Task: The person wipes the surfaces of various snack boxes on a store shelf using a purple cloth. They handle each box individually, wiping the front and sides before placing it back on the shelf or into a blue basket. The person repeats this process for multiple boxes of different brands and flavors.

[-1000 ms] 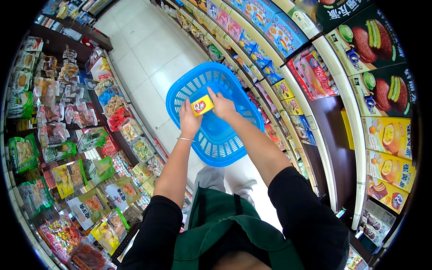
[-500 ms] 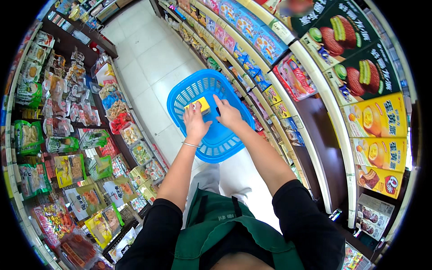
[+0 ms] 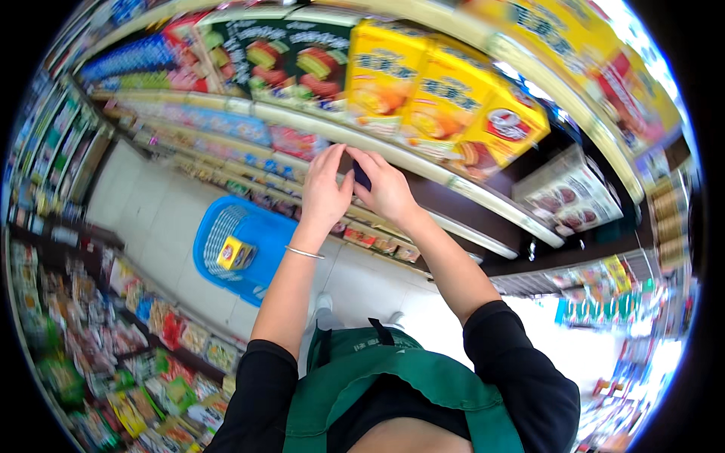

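My right hand (image 3: pixel 387 189) is closed around a small dark object (image 3: pixel 361 176), mostly covered by the fingers, so its kind does not show. Close beside it is my left hand (image 3: pixel 326 189), with a bracelet at the wrist. Its fingers are stretched out, and the fingertips of both hands almost meet in front of the shelf edge. Below and to the left, a blue plastic basket (image 3: pixel 270 230) stands on the tiled floor. Inside it lies a small yellow box (image 3: pixel 236 254), apart from both hands.
Shelves ahead carry yellow cartons (image 3: pixel 442 98) and dark green cartons (image 3: pixel 321 64). A white carton (image 3: pixel 570 192) is on the shelf at the right. Bagged foods (image 3: pixel 151 377) fill a low display at the lower left. Pale floor tiles (image 3: pixel 143 185) run along the aisle.
Both hands have come up out of the basket, the left leaving the yellow box there. My view has turned right toward the shelves, and the basket now appears further left.
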A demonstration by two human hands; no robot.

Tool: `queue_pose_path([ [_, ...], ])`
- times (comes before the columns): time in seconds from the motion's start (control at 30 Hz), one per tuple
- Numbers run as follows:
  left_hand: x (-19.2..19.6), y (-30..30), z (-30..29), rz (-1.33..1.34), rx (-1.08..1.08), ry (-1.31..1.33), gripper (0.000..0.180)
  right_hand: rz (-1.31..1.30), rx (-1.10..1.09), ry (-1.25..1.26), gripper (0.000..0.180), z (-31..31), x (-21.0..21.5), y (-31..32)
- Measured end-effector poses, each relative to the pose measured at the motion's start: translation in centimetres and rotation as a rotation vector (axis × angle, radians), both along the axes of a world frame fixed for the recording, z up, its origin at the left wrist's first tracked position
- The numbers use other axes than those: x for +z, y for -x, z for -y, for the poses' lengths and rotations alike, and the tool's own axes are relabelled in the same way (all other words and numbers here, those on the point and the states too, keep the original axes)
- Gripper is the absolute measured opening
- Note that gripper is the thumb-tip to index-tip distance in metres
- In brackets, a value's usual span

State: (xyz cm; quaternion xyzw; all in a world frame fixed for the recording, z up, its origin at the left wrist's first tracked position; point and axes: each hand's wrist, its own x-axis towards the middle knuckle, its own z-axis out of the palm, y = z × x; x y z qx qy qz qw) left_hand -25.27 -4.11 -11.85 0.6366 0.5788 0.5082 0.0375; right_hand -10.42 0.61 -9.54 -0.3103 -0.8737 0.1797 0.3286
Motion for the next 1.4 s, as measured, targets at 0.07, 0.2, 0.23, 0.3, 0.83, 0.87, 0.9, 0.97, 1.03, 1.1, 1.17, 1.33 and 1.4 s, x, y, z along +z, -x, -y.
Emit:
queue_pose_path([
  [0.07,3.3,-3.7,-1.2,0.039,-0.111,-0.066,0.048,-0.058,-0.071,-0.055,0.058,0.3,3.7,-4.0],
  [0.2,8.1,-10.3,-2.6,0.066,-0.271,-0.153,0.043,-0.128,-0.25,-0.26,0.05,1.0,7.8,-11.0],
  [0.23,9.0,-11.7,-2.9,0.08,-0.31,-0.179,0.042,-0.143,-0.309,-0.295,0.05,1.2,8.4,-12.4],
  [0.3,10.5,-14.2,-3.6,0.138,-0.381,-0.194,0.041,-0.218,-0.413,-0.373,0.052,1.1,9.3,-14.8],
  [0.83,7.9,-18.5,-7.1,0.533,-0.385,0.001,0.051,-0.445,-0.399,0.181,0.077,-5.8,10.1,-23.3],
  [0.87,7.5,-18.4,-7.1,0.492,-0.363,-0.034,0.054,-0.45,-0.379,0.174,0.075,-5.0,10.3,-23.6],
  [0.9,8.1,-18.6,-6.4,0.434,-0.339,-0.097,0.068,-0.452,-0.36,0.167,0.074,-3.8,11.0,-23.9],
  [0.97,9.0,-18.9,-5.5,0.4,-0.407,-0.172,0.074,-0.44,-0.3,0.163,0.07,-1.9,12.2,-25.2],
  [1.03,9.0,-19.2,-5.2,0.358,-0.468,-0.214,0.08,-0.442,-0.235,0.218,0.071,-0.5,12.6,-26.4],
  [1.1,9.1,-19.5,-5.4,0.596,-0.75,-0.029,0.076,-0.469,-0.156,0.244,0.07,0.4,12.5,-26.8],
  [1.17,9.3,-19.9,-5.1,0.871,-0.912,0.089,0.067,-0.484,-0.168,0.244,0.065,0.9,12.7,-27.0],
  [1.33,9.6,-20.5,-3.4,0.79,-0.81,0.065,0.062,-0.802,-0.58,0.042,0.038,3.8,15.8,-27.0],
  [1.4,9.4,-20.6,-3.2,0.707,-0.795,0.002,0.059,-0.752,-0.576,-0.503,0.031,3.9,17.3,-25.4],
])
